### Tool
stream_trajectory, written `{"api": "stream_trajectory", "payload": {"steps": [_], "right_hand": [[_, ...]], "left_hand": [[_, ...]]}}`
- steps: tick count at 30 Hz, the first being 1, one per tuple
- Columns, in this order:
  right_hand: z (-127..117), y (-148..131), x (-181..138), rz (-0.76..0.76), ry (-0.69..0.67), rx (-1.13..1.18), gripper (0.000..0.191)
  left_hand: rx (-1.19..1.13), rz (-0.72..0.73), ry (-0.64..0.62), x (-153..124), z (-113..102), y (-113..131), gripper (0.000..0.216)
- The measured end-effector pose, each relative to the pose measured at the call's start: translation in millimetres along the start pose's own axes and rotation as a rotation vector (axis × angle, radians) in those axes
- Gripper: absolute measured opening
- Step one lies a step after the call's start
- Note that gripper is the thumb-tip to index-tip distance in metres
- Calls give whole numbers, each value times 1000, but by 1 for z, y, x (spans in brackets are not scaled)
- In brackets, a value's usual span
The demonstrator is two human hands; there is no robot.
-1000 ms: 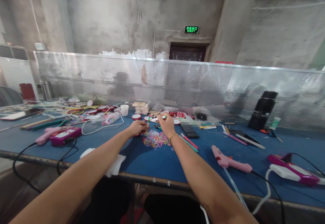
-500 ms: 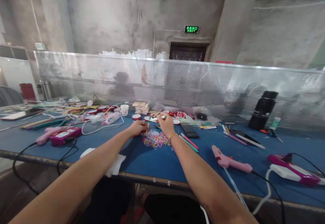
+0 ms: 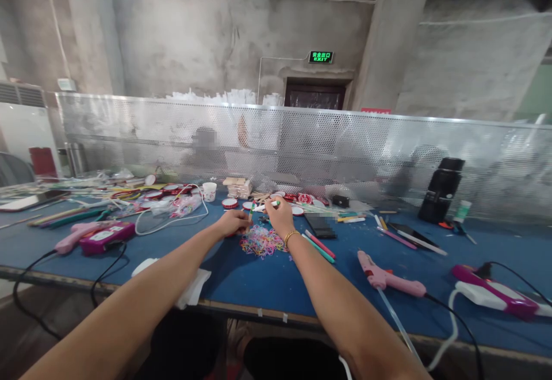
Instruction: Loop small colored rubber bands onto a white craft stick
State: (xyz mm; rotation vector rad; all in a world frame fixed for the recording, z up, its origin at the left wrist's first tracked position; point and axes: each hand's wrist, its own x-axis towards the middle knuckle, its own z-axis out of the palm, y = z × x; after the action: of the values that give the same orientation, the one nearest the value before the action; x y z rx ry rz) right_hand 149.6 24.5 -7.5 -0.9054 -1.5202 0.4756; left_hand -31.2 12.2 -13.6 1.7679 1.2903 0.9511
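Observation:
Both my arms reach far out over a blue table (image 3: 259,282). My left hand (image 3: 233,222) is closed around a thin green-tipped stick (image 3: 250,212) that points upward. My right hand (image 3: 279,214), with a gold bracelet at the wrist, is closed on a white marker with a green end (image 3: 268,204), held level toward the stick. Just below and between the hands lies a heap of small coloured rubber bands (image 3: 261,241).
A pink glue gun (image 3: 388,279) with a cord lies to the right, another pink glue gun (image 3: 71,237) and a magenta box (image 3: 106,235) to the left. Coloured pens (image 3: 319,246), a dark phone (image 3: 319,225), red round tins, a paper cup (image 3: 209,191) and a perforated metal screen (image 3: 302,150) stand behind.
The view has tilted slightly, so everything sits a little lower in the frame. Both hands stay closed on the stick and marker in nearly the same spot.

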Motion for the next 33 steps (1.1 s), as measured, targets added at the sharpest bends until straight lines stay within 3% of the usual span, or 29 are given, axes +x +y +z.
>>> {"api": "stream_trajectory", "payload": {"steps": [33], "right_hand": [[-1, 2, 1, -6, 25, -32, 16]], "left_hand": [[-37, -17, 4, 0, 1, 3, 19]]}}
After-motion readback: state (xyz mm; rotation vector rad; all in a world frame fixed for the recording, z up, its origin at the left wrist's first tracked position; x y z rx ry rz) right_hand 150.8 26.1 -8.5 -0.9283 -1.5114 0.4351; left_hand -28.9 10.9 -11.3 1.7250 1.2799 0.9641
